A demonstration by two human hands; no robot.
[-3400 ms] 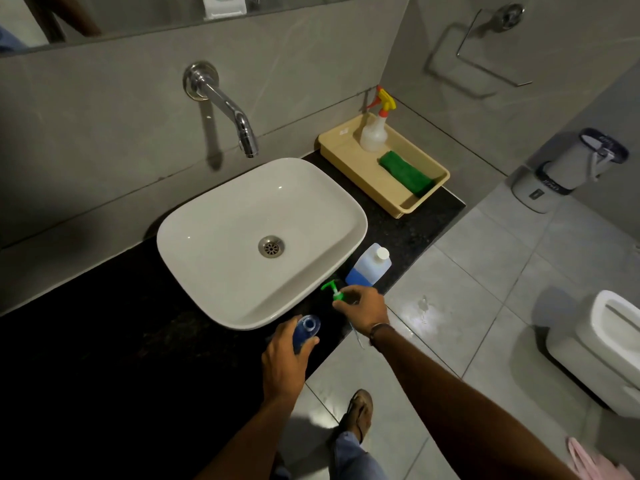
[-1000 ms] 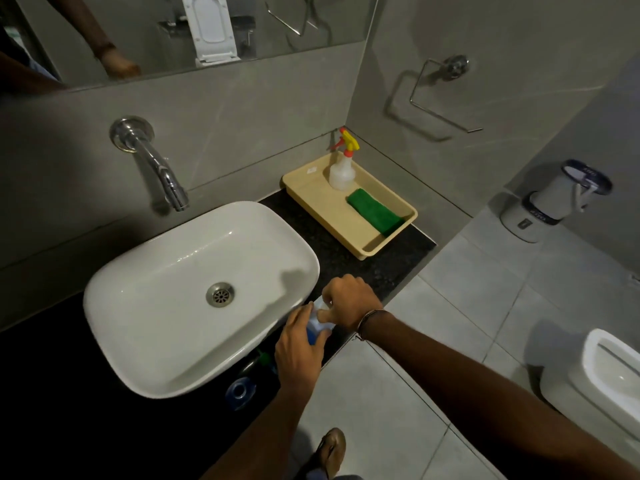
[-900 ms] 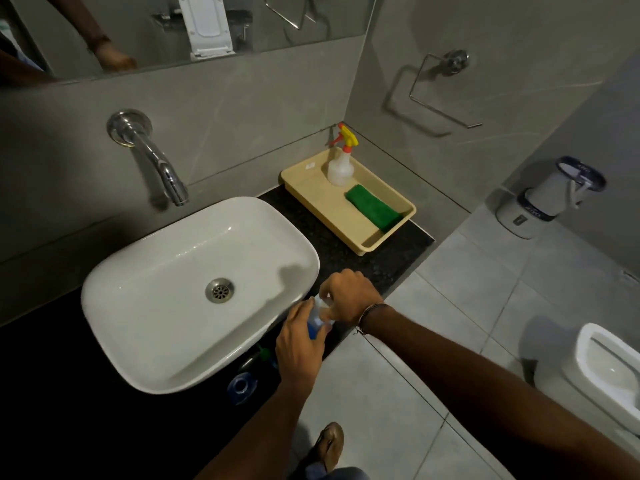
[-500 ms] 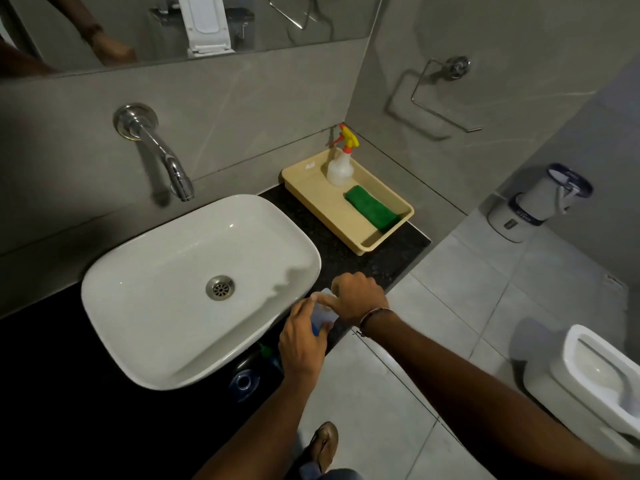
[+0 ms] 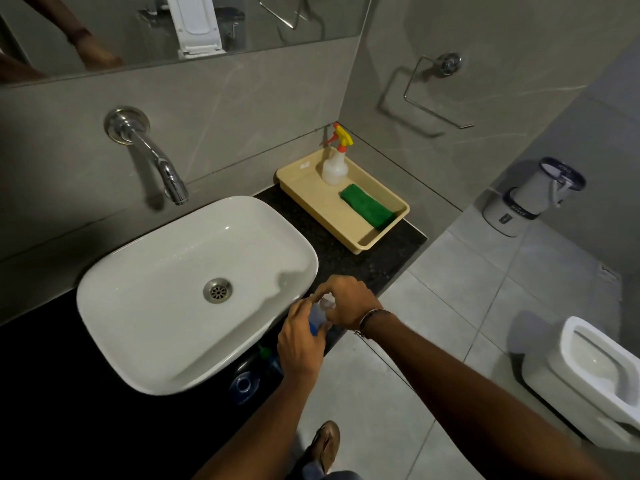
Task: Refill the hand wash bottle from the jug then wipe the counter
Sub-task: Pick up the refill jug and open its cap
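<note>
Both arms reach forward to the front edge of the dark counter (image 5: 349, 258). The left hand (image 5: 300, 341) wraps the body of the jug (image 5: 316, 322); the right hand (image 5: 346, 301) pinches at its top, hiding the cap. Just left, by the white basin (image 5: 138, 306), the open hand wash bottle (image 5: 244, 385) stands with its green pump (image 5: 265, 352) beside it. Farther back a beige tray (image 5: 311, 188) holds a green cloth (image 5: 367, 206) and a spray bottle (image 5: 335, 161).
</note>
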